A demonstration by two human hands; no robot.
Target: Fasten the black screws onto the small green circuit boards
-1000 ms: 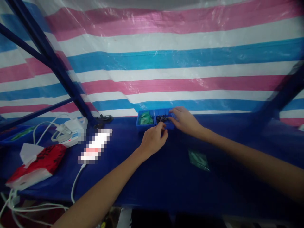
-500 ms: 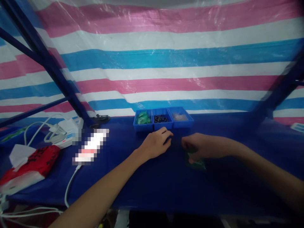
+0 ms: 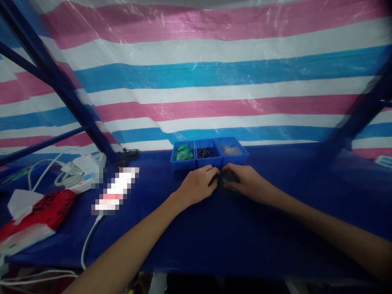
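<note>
Surface [image 3: 214, 241]: deep blue; it carries everything here.
White cable [image 3: 88, 241]: runs over the near left edge of the surface.
Tissue pack [image 3: 36, 214]: red and white, at the near left, with a white sheet standing out of its top.
Left hand [image 3: 199, 187]: rests on the surface just in front of the trays. Its grip is pressed together, the fingers curled in and the tips against the left edge of the green packet. Whether they pinch it does not show.
Right hand [image 3: 246, 183]: lies opposite, knuckles up. Its grip is closed over the right side of the packet, pinching it against the surface.
Green packet [image 3: 227, 179]: small and dark, lying between the two hands and mostly covered by them, just in front of the middle and right trays.
Power strip [image 3: 80, 171]: white, at the far left, with white plugs and leads in it.
Left tray [image 3: 183, 163]: blue, holding bright green packets.
Middle tray [image 3: 208, 162]: blue, touching its neighbours, holding small black pieces.
Right tray [image 3: 241, 152]: blue, holding pale, clear-looking bits too blurred to tell apart.
Tarp [image 3: 214, 81]: pink, white and blue stripes, hanging just behind the trays.
Frame post [image 3: 64, 92]: dark blue, slanting up at the left.
Change: half a second ago the right hand was further right and nearer, on the packet where it lay alone. Now hand and packet are up beside the left hand, which has barely shifted. The trays have not moved.
</note>
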